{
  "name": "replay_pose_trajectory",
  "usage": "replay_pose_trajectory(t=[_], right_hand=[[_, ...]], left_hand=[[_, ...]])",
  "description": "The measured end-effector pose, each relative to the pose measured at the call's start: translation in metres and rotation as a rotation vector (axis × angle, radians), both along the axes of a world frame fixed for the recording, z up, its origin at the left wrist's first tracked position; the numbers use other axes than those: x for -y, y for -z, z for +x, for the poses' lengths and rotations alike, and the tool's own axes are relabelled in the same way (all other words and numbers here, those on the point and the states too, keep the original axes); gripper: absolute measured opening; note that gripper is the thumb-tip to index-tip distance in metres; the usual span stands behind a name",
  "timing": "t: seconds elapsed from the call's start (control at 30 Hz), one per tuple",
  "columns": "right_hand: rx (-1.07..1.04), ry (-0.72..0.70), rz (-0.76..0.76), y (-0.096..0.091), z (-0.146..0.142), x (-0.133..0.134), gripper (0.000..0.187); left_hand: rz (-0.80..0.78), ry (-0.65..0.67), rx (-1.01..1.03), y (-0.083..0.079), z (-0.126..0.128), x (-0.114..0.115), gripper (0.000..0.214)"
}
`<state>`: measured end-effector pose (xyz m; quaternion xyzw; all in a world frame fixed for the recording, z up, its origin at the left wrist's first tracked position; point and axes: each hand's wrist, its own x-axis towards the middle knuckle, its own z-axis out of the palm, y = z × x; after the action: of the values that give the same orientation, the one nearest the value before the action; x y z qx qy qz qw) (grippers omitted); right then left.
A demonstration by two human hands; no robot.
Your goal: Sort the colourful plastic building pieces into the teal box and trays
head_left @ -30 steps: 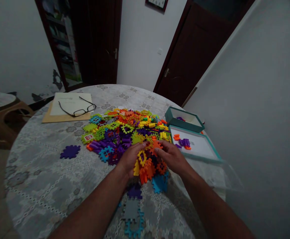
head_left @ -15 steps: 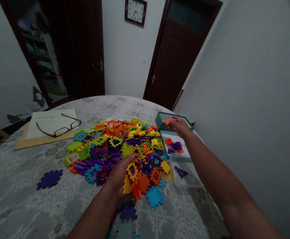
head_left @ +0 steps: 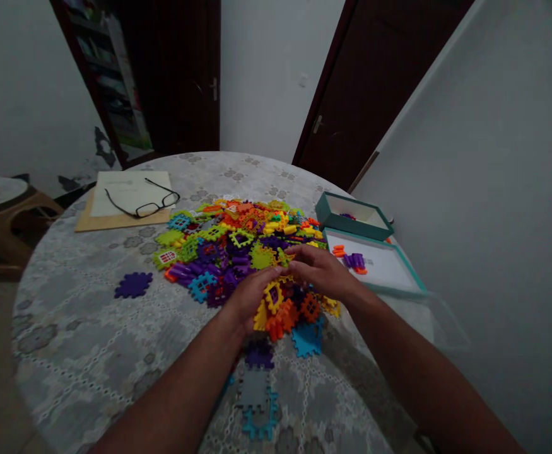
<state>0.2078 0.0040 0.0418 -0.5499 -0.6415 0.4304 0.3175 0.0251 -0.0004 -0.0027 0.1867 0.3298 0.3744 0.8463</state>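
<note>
My left hand (head_left: 252,293) rests at the near side of a heap of toothed plastic building pieces (head_left: 209,251), its thumb pointing right and the other fingers partly hidden. Close by its palm is a yellow window piece (head_left: 274,297), with orange pieces (head_left: 286,314) below. My right hand (head_left: 320,268) meets the left over the heap, fingers curled around a small yellow-green piece (head_left: 284,257). What the left fingers hold, if anything, is hidden. Nearer me lie joined grey (head_left: 253,388) and dark purple pieces (head_left: 259,354), with a blue frame piece (head_left: 260,424) beside them.
A green open box (head_left: 346,221) and its white-lined lid (head_left: 380,258), holding orange and purple pieces, stand right of the heap. A clear plastic tray (head_left: 448,325) is by the right edge. Glasses (head_left: 147,207) lie on papers at left; a purple piece (head_left: 134,285) lies apart.
My right hand has come back from the green box to the heap beside my left hand; the orange piece it held has gone from it. The view has tilted downward and the clear tray has shifted right.
</note>
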Motion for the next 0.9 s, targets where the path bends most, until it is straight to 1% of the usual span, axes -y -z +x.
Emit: replay_pose_trajectory(t=[0.03,0.1,0.2,0.23,0.3,0.37,0.4,0.47,0.53,0.57,0.63,0.7,0.77,0.8,0.87,0.9], right_hand=[[0.001,0.017,0.008,0.001,-0.004,0.003,0.034],[-0.008,0.066,0.029,0.002,-0.003,0.004,0.031],[0.001,0.126,0.027,0.001,0.018,0.0,0.033],[0.018,0.123,-0.007,0.001,0.027,-0.002,0.034],[0.063,0.073,-0.111,0.001,0.048,-0.008,0.032],[0.088,0.065,-0.182,-0.001,0.069,-0.02,0.027],[0.072,0.119,-0.179,-0.002,0.078,-0.028,0.024],[-0.01,0.325,-0.096,-0.008,0.097,-0.05,0.023],[-0.102,0.541,0.029,-0.017,0.113,-0.074,0.03],[-0.132,0.623,0.088,-0.022,0.121,-0.086,0.036],[-0.143,0.729,0.162,-0.03,0.132,-0.102,0.049],[-0.134,0.782,0.188,-0.034,0.135,-0.107,0.055],[-0.121,0.766,0.176,-0.033,0.124,-0.096,0.048],[-0.114,0.72,0.159,-0.032,0.114,-0.084,0.041],[-0.087,0.553,0.115,-0.027,0.083,-0.049,0.029],[-0.034,0.375,0.113,-0.025,0.065,-0.028,0.031]], left_hand=[[-0.002,0.018,0.032,0.001,0.0,0.0,0.019],[-0.035,0.042,0.054,-0.001,-0.001,0.0,0.017],[-0.117,0.018,0.025,-0.007,-0.004,-0.003,0.015],[-0.131,-0.005,0.026,-0.01,-0.006,-0.004,0.016],[-0.153,-0.064,0.032,-0.013,-0.008,-0.006,0.018],[-0.173,-0.125,0.016,-0.014,-0.009,-0.008,0.021],[-0.18,-0.148,0.004,-0.013,-0.009,-0.009,0.022],[-0.18,-0.178,-0.014,-0.011,-0.009,-0.01,0.022],[-0.17,-0.185,-0.026,-0.009,-0.009,-0.011,0.02],[-0.162,-0.185,-0.032,-0.008,-0.01,-0.011,0.019],[-0.145,-0.175,-0.046,-0.007,-0.01,-0.012,0.019],[-0.136,-0.174,-0.044,-0.007,-0.011,-0.012,0.021],[-0.137,-0.191,-0.021,-0.007,-0.011,-0.012,0.022],[-0.141,-0.204,-0.003,-0.008,-0.011,-0.012,0.022],[-0.147,-0.229,0.035,-0.01,-0.01,-0.011,0.023],[-0.149,-0.237,0.049,-0.01,-0.01,-0.01,0.023]])
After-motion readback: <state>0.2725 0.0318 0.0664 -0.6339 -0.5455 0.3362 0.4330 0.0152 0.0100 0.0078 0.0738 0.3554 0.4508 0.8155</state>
